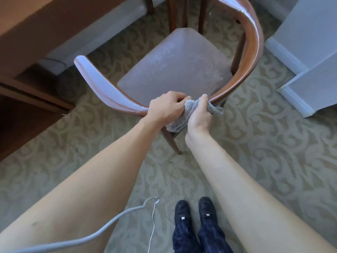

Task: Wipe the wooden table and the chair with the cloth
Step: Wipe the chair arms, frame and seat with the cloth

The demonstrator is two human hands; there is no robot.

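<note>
Both hands meet at the nearest bend of the chair's (182, 70) curved wooden backrest (255, 52), where a grey cloth (179, 121) is bunched over the rail. The left hand (166, 108) is closed over the cloth from the left, knuckles up and fingers curled onto the rail's inner side. The right hand (199, 115) is clamped on the cloth from the right, thumb on top near the rail's edge, with a flap of cloth sticking out past it to the right. The two hands are almost touching, with only folds of cloth between them, and more cloth hangs below them over the top of the chair's rear leg (173, 143). The backrest sweeps from an arm end on the left around to the right side and up to the far end; its polished top shows pale glare. The padded seat (175, 68) lies beyond the hands. The chair stands on a patterned carpet (264, 143). The wooden worktop (36, 24) fills the upper left corner, well apart from the hands, with a dark wooden cabinet (27, 110) beneath it. A white wall corner with skirting (300, 70) is at the right. At the bottom are two dark shoes (195, 210), and a grey cable (91, 232) with a thin white cord (153, 227) beside it.
</note>
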